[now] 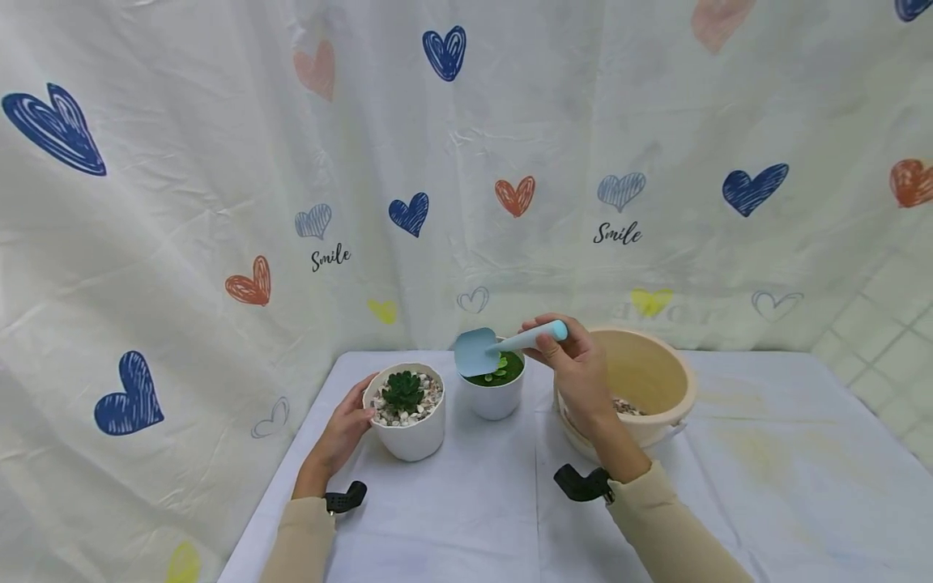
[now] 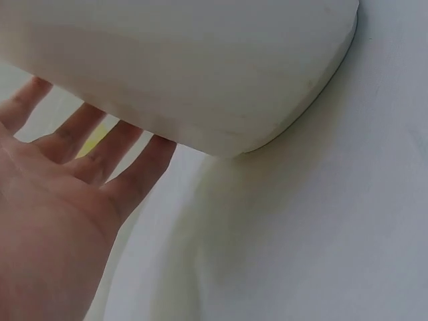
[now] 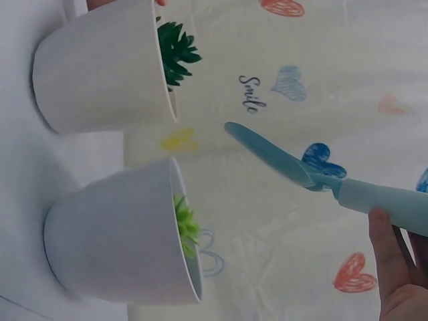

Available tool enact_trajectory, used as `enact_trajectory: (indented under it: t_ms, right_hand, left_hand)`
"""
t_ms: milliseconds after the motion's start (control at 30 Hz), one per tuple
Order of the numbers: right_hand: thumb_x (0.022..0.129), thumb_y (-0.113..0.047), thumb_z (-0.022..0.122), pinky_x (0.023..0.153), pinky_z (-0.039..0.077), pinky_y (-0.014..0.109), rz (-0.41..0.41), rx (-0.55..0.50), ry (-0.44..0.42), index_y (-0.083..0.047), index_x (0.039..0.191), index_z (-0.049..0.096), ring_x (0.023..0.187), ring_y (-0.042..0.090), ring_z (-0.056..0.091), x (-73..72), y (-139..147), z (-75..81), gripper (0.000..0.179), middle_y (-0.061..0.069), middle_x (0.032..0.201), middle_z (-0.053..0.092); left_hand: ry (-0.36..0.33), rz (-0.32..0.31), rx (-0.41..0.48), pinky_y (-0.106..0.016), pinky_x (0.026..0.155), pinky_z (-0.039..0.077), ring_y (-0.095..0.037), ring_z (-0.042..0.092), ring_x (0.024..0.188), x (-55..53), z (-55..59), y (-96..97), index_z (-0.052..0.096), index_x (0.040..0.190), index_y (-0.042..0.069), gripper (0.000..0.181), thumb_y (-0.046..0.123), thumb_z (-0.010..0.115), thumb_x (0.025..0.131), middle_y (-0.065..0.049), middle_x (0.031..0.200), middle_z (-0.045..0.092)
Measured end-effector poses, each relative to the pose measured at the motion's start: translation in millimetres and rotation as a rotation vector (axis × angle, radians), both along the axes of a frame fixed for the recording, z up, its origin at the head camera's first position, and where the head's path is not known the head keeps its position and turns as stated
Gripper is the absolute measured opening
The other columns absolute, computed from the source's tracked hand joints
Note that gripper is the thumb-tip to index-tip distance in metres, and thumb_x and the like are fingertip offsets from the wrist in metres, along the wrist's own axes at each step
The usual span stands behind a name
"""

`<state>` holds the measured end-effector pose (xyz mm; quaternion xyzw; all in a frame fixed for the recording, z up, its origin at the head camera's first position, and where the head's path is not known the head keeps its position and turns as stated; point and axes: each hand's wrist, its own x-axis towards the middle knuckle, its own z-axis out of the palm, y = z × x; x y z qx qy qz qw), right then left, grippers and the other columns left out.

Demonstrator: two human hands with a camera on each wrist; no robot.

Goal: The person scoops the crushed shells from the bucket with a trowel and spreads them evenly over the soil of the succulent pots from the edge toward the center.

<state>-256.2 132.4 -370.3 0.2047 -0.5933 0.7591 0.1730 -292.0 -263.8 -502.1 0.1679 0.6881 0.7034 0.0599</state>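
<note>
My right hand (image 1: 583,374) grips the pale handle of a small blue trowel (image 1: 477,352). In the head view its blade overlaps a white pot (image 1: 492,400) with a light green plant (image 1: 501,368); the right wrist view shows the blade (image 3: 274,155) raised apart from both pots. My left hand (image 1: 346,429) holds the left side of another white pot (image 1: 411,441), its thumb near the rim. That pot stands on the table, filled with pebbles (image 1: 430,398) around a dark green succulent (image 1: 402,392). In the left wrist view the fingertips are hidden behind the pot (image 2: 187,73).
A large cream tub (image 1: 674,385), with some pebbles (image 1: 627,407) inside, stands right of the pots, partly behind my right hand and forearm. White cloth covers the table (image 1: 481,502). A heart-patterned curtain (image 1: 539,267) hangs behind it.
</note>
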Motion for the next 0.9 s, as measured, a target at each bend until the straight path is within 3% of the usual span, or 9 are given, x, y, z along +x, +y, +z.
enact_trajectory:
  t_ms: [267,500,633,767,900]
  right_hand:
    - [0.101,-0.011,0.061,0.090,0.058,0.036,-0.087,-0.065,-0.035,0.008,0.127,0.058,0.107,0.018,0.073,5.5,39.9,6.7,0.032,0.006,0.114,0.072]
    - [0.100,-0.009,0.061,0.089,0.058,0.039,-0.092,-0.210,-0.013,0.009,0.125,0.060,0.106,0.023,0.074,8.2,77.7,10.7,0.030,0.011,0.112,0.072]
    - [0.100,-0.007,0.060,0.087,0.059,0.038,-0.113,-0.249,-0.015,0.008,0.124,0.060,0.107,0.022,0.074,14.0,96.9,11.1,0.028,0.010,0.112,0.074]
    - [0.099,-0.006,0.062,0.085,0.060,0.037,-0.144,-0.308,-0.040,0.007,0.122,0.062,0.102,0.021,0.075,19.4,116.0,8.6,0.027,0.010,0.110,0.075]
    - [0.097,-0.008,0.065,0.081,0.061,0.036,-0.171,-0.353,-0.090,0.005,0.120,0.065,0.095,0.021,0.077,25.0,136.2,5.0,0.026,0.010,0.106,0.076]
  left_hand:
    - [0.019,0.060,-0.019,-0.027,0.106,0.041,0.001,0.046,0.135,1.5,2.4,3.3,0.030,0.160,0.010,0.062,0.006,0.040,0.099,-0.016,0.168,0.027]
    - [0.012,0.118,-0.061,-0.030,0.109,0.037,0.000,0.044,0.136,1.0,8.1,4.5,0.034,0.158,0.011,0.066,0.006,0.042,0.093,-0.013,0.165,0.034]
    - [0.036,0.142,-0.087,-0.027,0.107,0.040,-0.006,0.047,0.135,1.9,12.3,6.7,0.035,0.157,0.010,0.066,0.005,0.041,0.092,-0.018,0.161,0.037]
    - [0.101,0.234,-0.157,-0.024,0.102,0.043,-0.021,0.048,0.135,6.0,23.0,11.4,0.039,0.154,0.011,0.055,0.007,0.041,0.100,-0.019,0.153,0.044]
    - [0.232,0.377,-0.239,-0.032,0.107,0.042,-0.028,0.048,0.137,14.2,44.3,28.2,0.047,0.148,0.010,0.043,0.014,0.053,0.105,-0.013,0.148,0.051]
